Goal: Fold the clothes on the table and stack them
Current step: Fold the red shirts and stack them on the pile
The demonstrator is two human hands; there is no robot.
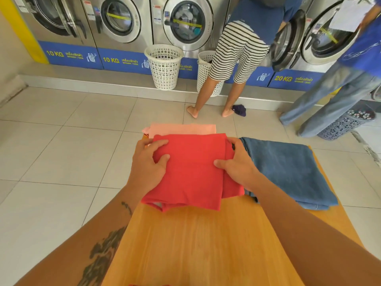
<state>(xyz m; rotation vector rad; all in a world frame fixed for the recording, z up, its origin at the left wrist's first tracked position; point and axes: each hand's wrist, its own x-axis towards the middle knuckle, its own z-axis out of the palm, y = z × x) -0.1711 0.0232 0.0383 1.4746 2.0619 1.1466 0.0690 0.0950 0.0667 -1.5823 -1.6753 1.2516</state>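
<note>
A folded red garment (191,172) is held just above the far half of the orange wooden table (195,244). My left hand (149,164) grips its left edge, thumb on top. My right hand (235,164) grips its right edge the same way. Behind the red garment lies a folded pale pink garment (183,129) at the table's far end, partly covered by the red one. To the right, a folded blue denim garment (288,170) rests on the table, its near corner hanging past the table's right edge.
White tiled floor surrounds the table. Washing machines line the far wall, with two white baskets (165,67) in front. A person in striped shorts (237,54) stands at a machine; another in jeans (329,96) is at the right beside a grey basket (348,122).
</note>
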